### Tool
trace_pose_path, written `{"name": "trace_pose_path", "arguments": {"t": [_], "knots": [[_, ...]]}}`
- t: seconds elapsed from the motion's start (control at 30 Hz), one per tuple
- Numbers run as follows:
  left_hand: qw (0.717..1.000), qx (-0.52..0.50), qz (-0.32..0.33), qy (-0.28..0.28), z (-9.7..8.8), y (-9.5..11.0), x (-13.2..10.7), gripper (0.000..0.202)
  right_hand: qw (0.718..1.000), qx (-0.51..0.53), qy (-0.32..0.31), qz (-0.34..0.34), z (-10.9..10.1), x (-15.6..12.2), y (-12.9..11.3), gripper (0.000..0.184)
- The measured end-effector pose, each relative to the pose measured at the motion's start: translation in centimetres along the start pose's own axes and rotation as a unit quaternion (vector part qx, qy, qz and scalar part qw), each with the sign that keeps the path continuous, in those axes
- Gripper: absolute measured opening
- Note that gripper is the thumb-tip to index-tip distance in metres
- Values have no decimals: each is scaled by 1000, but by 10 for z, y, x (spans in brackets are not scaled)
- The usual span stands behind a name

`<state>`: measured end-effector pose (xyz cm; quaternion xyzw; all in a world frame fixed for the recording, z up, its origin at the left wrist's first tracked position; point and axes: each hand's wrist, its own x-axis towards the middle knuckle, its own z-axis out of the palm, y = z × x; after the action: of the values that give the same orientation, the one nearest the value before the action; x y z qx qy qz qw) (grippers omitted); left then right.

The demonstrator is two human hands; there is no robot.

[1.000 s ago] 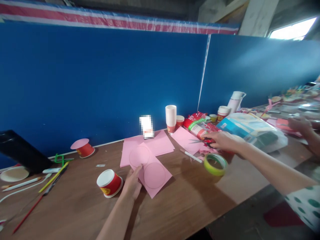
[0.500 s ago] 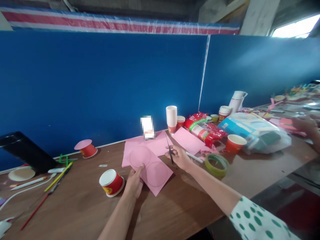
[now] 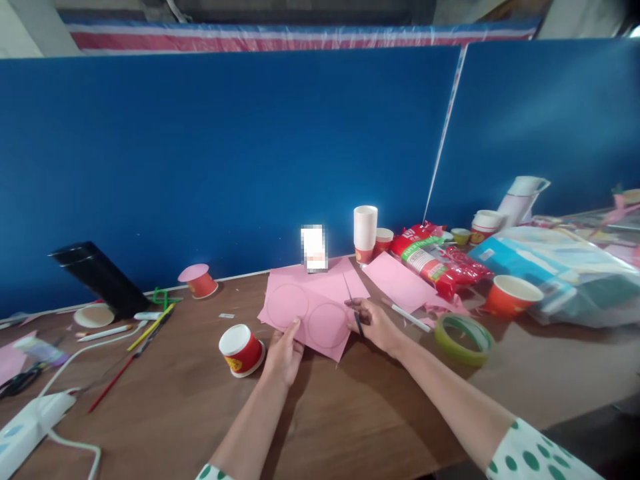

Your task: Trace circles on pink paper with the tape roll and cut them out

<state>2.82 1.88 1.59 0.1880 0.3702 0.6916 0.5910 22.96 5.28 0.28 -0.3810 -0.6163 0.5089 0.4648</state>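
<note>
Some fingers pinch paper, others scissors.

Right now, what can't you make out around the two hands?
- Head view: handle loops of the held scissors, mostly covered by the right hand.
- Head view: part of the circle-marked pink paper, under the left thumb.
- Head view: white upright item, masked by pixelation.

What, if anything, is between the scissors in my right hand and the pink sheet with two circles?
Nothing visible. The scissors in your right hand are beside the right edge of the pink sheet. Your left hand grips its left side, clear of the blades.
</note>
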Motion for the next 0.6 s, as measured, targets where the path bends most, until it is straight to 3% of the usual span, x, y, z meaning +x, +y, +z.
{"name": "trace_pose_path", "arguments": {"t": [0.13, 0.3, 0.43, 0.6], "knots": [[1000, 9, 3, -29, -5, 2, 2, 18, 1000, -14, 12, 12, -10, 2, -1, 54], [999, 26, 15, -14, -6, 6, 4, 18, 999, -38, 34, 0, -19, 4, -1, 57], [999, 31, 24, 36, -7, 6, 3, 17, 997, 9, 77, 20, -18, 5, -6, 54], [997, 75, 18, 25, -9, 3, 4, 20, 987, 66, 139, 37, -19, 6, -14, 53]]}}
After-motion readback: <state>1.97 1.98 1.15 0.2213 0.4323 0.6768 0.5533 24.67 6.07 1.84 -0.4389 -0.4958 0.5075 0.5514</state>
